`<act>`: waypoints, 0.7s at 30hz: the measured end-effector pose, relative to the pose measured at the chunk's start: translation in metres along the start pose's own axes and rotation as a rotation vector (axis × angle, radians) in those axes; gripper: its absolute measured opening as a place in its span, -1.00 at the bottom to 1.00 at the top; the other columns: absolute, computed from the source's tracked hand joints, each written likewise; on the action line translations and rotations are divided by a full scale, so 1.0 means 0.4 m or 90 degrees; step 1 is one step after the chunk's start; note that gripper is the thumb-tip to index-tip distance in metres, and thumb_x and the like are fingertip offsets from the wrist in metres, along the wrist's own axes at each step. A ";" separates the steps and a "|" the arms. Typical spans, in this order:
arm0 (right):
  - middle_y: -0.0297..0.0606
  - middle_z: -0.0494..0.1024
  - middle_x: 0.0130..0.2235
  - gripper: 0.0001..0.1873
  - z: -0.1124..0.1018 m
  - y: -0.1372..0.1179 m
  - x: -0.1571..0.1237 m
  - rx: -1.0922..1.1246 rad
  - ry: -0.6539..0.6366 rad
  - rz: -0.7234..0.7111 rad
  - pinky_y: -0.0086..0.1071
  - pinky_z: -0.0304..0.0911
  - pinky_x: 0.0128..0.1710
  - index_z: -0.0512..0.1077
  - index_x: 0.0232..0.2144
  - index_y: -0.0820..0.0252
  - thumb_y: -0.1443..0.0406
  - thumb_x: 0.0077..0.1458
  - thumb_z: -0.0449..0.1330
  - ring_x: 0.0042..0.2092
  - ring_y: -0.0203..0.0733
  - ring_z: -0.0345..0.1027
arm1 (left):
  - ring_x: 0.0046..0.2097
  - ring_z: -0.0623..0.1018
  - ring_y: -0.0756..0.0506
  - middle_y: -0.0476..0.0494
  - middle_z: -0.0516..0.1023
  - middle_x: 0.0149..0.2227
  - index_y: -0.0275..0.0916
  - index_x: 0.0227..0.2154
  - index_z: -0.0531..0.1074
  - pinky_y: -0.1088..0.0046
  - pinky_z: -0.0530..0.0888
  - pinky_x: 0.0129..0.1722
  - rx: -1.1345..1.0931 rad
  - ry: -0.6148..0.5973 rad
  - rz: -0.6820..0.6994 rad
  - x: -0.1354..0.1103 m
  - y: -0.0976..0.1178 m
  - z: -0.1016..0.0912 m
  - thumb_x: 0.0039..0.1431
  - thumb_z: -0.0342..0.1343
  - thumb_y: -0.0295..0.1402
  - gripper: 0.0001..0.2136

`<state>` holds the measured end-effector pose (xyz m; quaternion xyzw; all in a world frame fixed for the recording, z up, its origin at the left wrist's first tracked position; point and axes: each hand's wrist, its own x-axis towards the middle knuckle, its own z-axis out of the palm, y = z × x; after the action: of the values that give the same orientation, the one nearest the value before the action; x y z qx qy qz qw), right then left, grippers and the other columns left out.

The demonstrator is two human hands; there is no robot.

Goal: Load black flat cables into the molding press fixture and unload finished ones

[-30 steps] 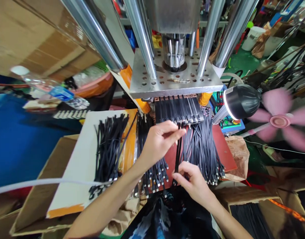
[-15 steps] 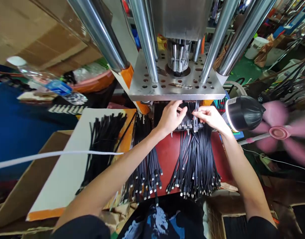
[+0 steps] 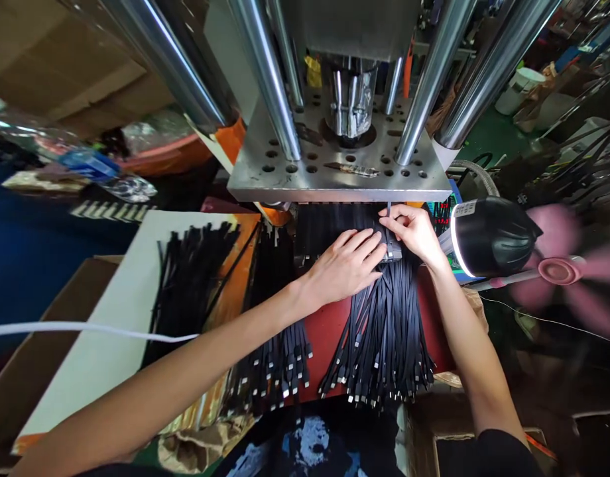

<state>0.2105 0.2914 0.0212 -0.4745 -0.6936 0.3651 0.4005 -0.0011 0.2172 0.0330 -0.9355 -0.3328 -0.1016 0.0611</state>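
Observation:
My left hand [image 3: 345,266] lies palm down with fingers outstretched over the dark fixture [image 3: 393,253] beneath the press plate. Its fingertips rest near the fixture's right end and hide part of it. On the right, thumb and fingers of my right hand [image 3: 411,230] pinch a thin flat black cable [image 3: 388,209] standing up from the fixture. A thick bundle of flat black cables [image 3: 384,324] with metal-tipped plugs fans from the fixture toward me over the red surface [image 3: 329,318].
The steel press plate [image 3: 280,191] and its columns stand just above my hands. More black cables [image 3: 285,358] lie to the left, with others on a white board [image 3: 96,344]. A lit black lamp [image 3: 494,237] and a spinning pink fan [image 3: 556,270] are at the right.
My left hand has moved down from under the plate and now lies flat over the fixture. My right hand stays close by, slightly higher. The view has shifted and looks darker.

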 end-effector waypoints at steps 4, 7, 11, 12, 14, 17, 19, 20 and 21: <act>-0.29 0.62 -0.34 -0.69 0.001 0.003 0.007 -0.042 0.035 0.002 -0.37 0.25 -0.47 0.62 -0.21 0.21 0.07 0.20 0.35 -0.55 -0.33 0.27 | 0.45 0.36 -0.39 -0.45 0.41 0.40 -0.27 0.36 0.40 -0.08 0.31 0.45 0.020 -0.002 -0.047 0.000 0.038 0.011 0.47 0.13 -0.13 -0.49; -0.14 0.64 -0.17 -0.63 -0.013 -0.007 -0.035 -0.137 0.083 -0.030 -0.27 0.44 -0.31 0.61 0.01 0.25 0.14 0.31 0.23 -0.40 -0.20 0.44 | 0.47 0.34 -0.44 -0.52 0.35 0.44 -0.33 0.38 0.36 -0.12 0.31 0.45 0.042 0.001 -0.087 0.000 0.067 0.025 0.48 0.10 -0.17 -0.47; -0.02 0.55 0.01 -0.51 -0.036 -0.029 -0.139 -0.342 -0.002 -0.102 -0.09 0.45 0.15 0.60 0.17 0.17 0.37 0.36 0.01 0.06 0.00 0.50 | 0.49 0.28 -0.50 -0.62 0.24 0.48 -0.44 0.41 0.30 -0.18 0.28 0.45 0.013 -0.003 -0.106 0.009 0.080 0.027 0.47 0.10 -0.11 -0.38; -0.01 0.54 0.01 -0.46 -0.037 -0.036 -0.154 -0.389 -0.040 -0.090 -0.10 0.45 0.15 0.59 0.21 0.17 0.42 0.34 -0.02 0.06 0.01 0.49 | 0.50 0.27 -0.49 -0.61 0.23 0.49 -0.45 0.42 0.29 -0.18 0.27 0.46 -0.009 -0.006 -0.114 0.016 0.074 0.024 0.47 0.09 -0.10 -0.37; 0.03 0.54 0.00 -0.37 -0.027 -0.052 -0.155 -0.477 -0.083 -0.043 -0.12 0.47 0.08 0.52 0.30 0.20 0.47 0.32 -0.06 -0.01 0.03 0.51 | 0.51 0.27 -0.45 -0.56 0.25 0.49 -0.44 0.42 0.29 -0.17 0.23 0.48 -0.055 -0.007 -0.142 0.039 0.052 0.015 0.50 0.03 -0.12 -0.39; 0.10 0.55 0.04 -0.32 -0.002 -0.077 -0.092 -0.590 -0.100 0.031 -0.09 0.46 0.01 0.37 0.44 0.20 0.46 0.35 -0.08 -0.03 0.13 0.54 | 0.51 0.28 -0.41 -0.52 0.30 0.47 -0.43 0.42 0.29 -0.19 0.18 0.49 -0.096 -0.008 -0.180 0.082 0.007 0.003 0.53 -0.06 -0.18 -0.44; 0.15 0.53 0.14 -0.32 0.011 -0.086 -0.038 -0.629 -0.112 0.065 -0.04 0.44 0.00 0.31 0.47 0.14 0.43 0.38 -0.07 -0.01 0.22 0.56 | 0.50 0.30 -0.42 -0.55 0.32 0.45 -0.47 0.40 0.30 -0.20 0.14 0.50 -0.101 -0.011 -0.191 0.106 -0.017 0.000 0.53 -0.09 -0.21 -0.45; 0.16 0.51 0.20 -0.33 0.015 -0.086 -0.014 -0.638 -0.113 0.073 -0.02 0.44 0.00 0.31 0.48 0.11 0.42 0.39 -0.07 0.01 0.25 0.56 | 0.49 0.30 -0.43 -0.56 0.32 0.45 -0.49 0.39 0.31 -0.20 0.12 0.51 -0.100 -0.012 -0.194 0.115 -0.026 0.001 0.53 -0.09 -0.21 -0.45; 0.16 0.50 0.24 -0.34 0.017 -0.084 0.006 -0.643 -0.112 0.076 -0.01 0.43 0.00 0.32 0.47 0.09 0.42 0.40 -0.06 0.03 0.28 0.56 | 0.49 0.30 -0.43 -0.57 0.33 0.44 -0.50 0.38 0.32 -0.19 0.10 0.51 -0.100 -0.010 -0.198 0.121 -0.033 0.003 0.53 -0.08 -0.21 -0.45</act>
<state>0.1913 0.2831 0.0488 -0.6148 -0.7864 0.0453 0.0400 0.0273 0.2572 0.0436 -0.8754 -0.4651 -0.1282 -0.0315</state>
